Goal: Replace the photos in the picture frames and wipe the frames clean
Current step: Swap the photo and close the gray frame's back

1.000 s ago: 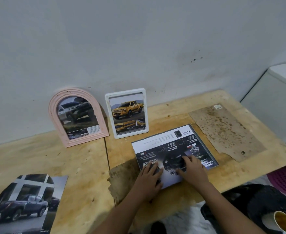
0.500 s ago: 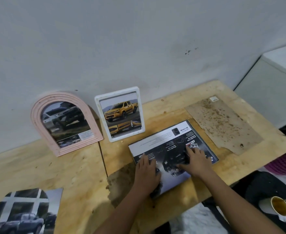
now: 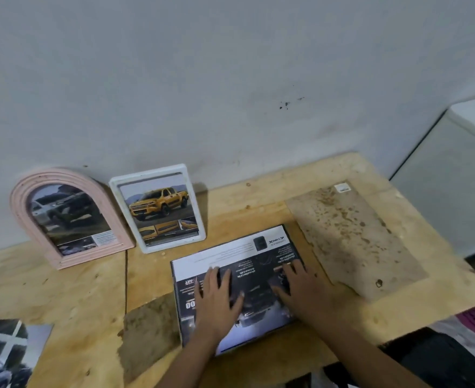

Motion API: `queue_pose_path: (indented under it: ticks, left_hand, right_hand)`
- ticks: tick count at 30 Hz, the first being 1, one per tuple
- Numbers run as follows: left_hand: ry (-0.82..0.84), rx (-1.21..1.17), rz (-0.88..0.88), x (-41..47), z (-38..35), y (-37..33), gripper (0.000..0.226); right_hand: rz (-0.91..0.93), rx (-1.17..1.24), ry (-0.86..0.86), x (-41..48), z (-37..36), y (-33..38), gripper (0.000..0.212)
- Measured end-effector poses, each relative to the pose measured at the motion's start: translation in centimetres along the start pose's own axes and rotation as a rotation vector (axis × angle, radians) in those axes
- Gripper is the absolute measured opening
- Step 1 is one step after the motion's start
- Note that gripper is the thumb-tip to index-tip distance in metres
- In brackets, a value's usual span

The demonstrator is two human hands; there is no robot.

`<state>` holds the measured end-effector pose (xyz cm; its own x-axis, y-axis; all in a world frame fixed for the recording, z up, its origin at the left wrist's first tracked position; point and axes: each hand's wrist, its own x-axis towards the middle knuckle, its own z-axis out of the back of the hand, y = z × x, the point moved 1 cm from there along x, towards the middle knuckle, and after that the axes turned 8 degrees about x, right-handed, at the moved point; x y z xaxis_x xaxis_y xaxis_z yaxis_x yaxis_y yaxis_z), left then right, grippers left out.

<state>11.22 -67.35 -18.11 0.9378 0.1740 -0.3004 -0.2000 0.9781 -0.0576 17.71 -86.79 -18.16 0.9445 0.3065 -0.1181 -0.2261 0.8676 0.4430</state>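
Observation:
A dark car brochure page [image 3: 239, 256] lies flat on the wooden table [image 3: 76, 289] near its front edge. My left hand [image 3: 216, 301] rests palm down on the page's left half, fingers spread. On the right half lies my right hand [image 3: 300, 289], also flat with fingers apart. Behind, a pink arched frame [image 3: 71, 217] with a car photo leans against the wall. Next to it leans a white rectangular frame [image 3: 158, 208] showing a yellow pickup.
A stained brown sheet [image 3: 354, 236] lies flat at the table's right. A second car photo [image 3: 4, 351] lies at the front left corner. A rough brown patch [image 3: 149, 326] marks the table left of the page. A white cabinet [image 3: 460, 175] stands to the right.
The view has shifted, so the frames sit further left. Both hands have slid a little further up the page and stay flat on it.

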Motion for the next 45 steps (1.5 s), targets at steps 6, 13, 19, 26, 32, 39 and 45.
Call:
queue_pose_path:
  ticks: [6, 13, 19, 26, 32, 39, 45]
  left_hand:
    - [-0.157, -0.166, 0.159, 2.4, 1.5, -6.9, 0.044]
    - [-0.036, -0.596, -0.051, 7.9, 5.2, -16.8, 0.040]
    - [0.108, -0.623, 0.193, 11.8, 6.1, -22.9, 0.039]
    - [0.164, -0.584, 0.371, 13.5, 5.3, -24.2, 0.044]
    - [0.171, -0.890, 0.417, 14.6, 5.5, -23.8, 0.027]
    - [0.059, -1.193, 0.102, 14.3, 8.0, -23.4, 0.034]
    - [-0.186, -1.542, 0.224, 13.2, 11.7, -17.5, 0.018]
  right_hand:
    - [0.094, 0.262, 0.014, 2.6, 3.9, -6.1, 0.025]
    - [-0.396, 0.190, -0.093, 4.8, 10.7, -16.1, 0.044]
    - [-0.684, 0.154, -0.006, 4.3, 12.8, -21.4, 0.062]
    - [-0.729, 0.308, 0.022, 3.2, 12.0, -23.4, 0.056]
    - [-0.742, 0.643, -0.072, 1.6, 12.4, -24.2, 0.038]
    - [-0.558, 0.952, -0.362, 1.2, 16.7, -24.0, 0.044]
    - [-0.383, 0.874, -0.267, 3.7, 16.9, -20.1, 0.038]
